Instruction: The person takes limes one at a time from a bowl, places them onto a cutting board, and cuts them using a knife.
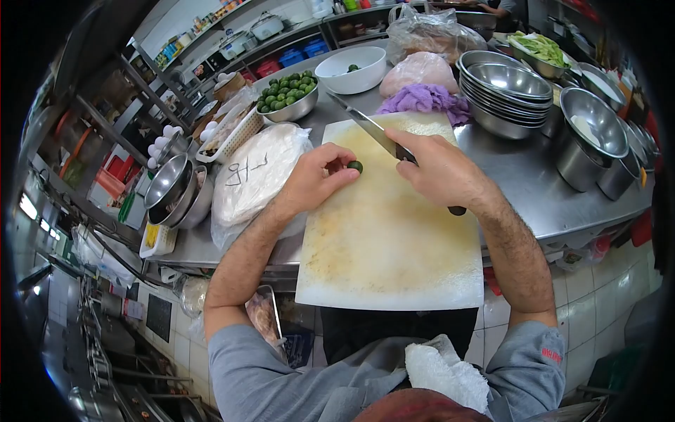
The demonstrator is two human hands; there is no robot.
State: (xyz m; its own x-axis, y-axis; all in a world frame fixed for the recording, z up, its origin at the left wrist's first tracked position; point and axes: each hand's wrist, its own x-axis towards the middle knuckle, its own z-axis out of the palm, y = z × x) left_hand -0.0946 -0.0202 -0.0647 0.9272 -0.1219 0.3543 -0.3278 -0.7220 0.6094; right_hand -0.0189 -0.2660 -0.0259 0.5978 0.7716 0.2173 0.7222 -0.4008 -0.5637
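My left hand [320, 177] pinches a small green lime [356, 167] between thumb and fingertips, at the left side of a worn white cutting board [390, 253]. In my right hand [446, 172] is a kitchen knife [371, 128], its black handle in my fist and its blade pointing up and to the left. The blade is above the board, beyond the lime and apart from it. A metal bowl heaped with green limes [287, 91] stands past the board on the left. Beside it, a white bowl [351, 72] has a few limes inside.
A purple cloth [424, 103] lies at the board's far edge. Stacked metal bowls [503, 98] stand to the right, with a greens-filled bowl [540, 50] behind. Left of the board are a white plastic-wrapped package [256, 172] and nested metal bowls [177, 190]. The board overhangs the steel table's [534, 200] front edge.
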